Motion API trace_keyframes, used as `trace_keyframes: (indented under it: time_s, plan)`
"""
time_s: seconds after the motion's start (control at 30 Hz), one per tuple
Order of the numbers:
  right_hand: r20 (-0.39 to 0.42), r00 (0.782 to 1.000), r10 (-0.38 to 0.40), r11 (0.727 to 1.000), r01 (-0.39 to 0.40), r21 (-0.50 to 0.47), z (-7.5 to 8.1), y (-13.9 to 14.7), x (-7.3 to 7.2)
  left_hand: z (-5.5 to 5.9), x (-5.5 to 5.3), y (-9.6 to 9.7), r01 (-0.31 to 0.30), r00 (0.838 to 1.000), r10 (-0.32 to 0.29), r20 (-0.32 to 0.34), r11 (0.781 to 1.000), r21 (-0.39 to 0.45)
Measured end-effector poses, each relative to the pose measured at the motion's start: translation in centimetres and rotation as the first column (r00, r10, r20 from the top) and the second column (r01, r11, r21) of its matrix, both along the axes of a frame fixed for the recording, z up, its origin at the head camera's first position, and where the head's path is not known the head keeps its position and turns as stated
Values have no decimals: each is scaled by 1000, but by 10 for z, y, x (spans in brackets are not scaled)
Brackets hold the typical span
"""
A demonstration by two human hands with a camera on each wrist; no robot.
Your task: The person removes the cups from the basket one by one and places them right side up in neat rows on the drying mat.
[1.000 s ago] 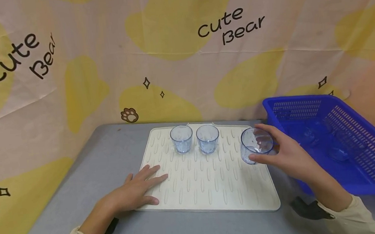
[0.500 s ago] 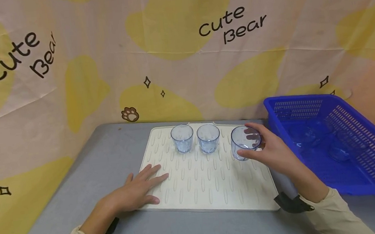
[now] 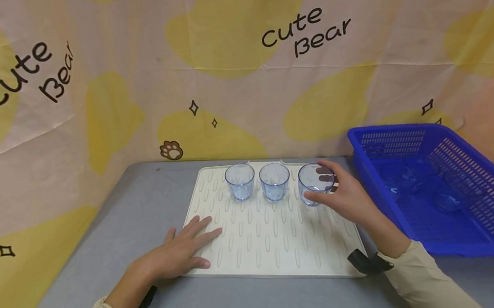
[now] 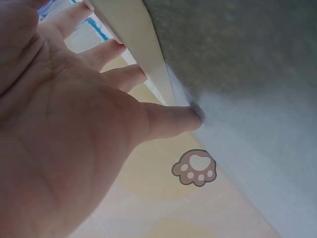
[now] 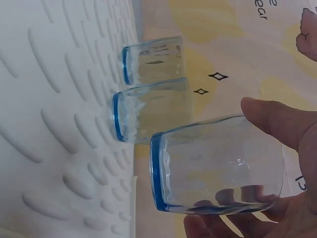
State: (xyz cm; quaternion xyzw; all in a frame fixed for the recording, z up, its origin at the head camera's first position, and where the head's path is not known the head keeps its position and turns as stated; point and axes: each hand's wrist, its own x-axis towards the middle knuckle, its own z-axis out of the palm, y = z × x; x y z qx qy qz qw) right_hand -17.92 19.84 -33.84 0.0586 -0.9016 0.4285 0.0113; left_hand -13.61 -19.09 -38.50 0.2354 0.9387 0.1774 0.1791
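My right hand (image 3: 344,191) grips a clear bluish drinking glass (image 3: 316,179) near its rim, thumb on the near side and fingers behind. The glass is upright, close over the right part of a white ridged drying mat (image 3: 264,241). In the right wrist view its blue base (image 5: 157,171) faces the mat. To its left, a second glass (image 3: 274,183) and a third glass (image 3: 240,182) stand upright in a row along the mat's back. My left hand (image 3: 178,252) lies with spread fingers on the mat's left edge; its straight fingers also show in the left wrist view.
A blue plastic basket (image 3: 410,131) with several clear glasses (image 3: 448,199) inside stands right of the mat. The mat lies on a grey table (image 3: 104,252). A patterned cloth (image 3: 239,75) hangs behind the table and along its left side.
My right hand has carried its glass leftward and slightly back over the mat, nearer the other two glasses. The left hand keeps its place on the mat's left edge.
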Motion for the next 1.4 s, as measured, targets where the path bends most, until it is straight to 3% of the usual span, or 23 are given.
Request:
trace_keyframes:
  time_s: [0.5,0.73,0.93,1.4]
  plan:
    - [54,997,-50,999,49,8,-18,-4,-26,0,-1,-2,-2,1000,2,14,1000,26]
    - [74,995,-65,997,68,-35,-29,-4,-37,1,-1,0,-2,1000,2,22,1000,14]
    - [95,994,-62,996,67,-50,-35,-2,-42,1,-1,1,-2,1000,1,21,1000,15]
    - [62,998,-14,999,16,-36,-41,0,-46,0,-1,0,-8,1000,7,30,999,36]
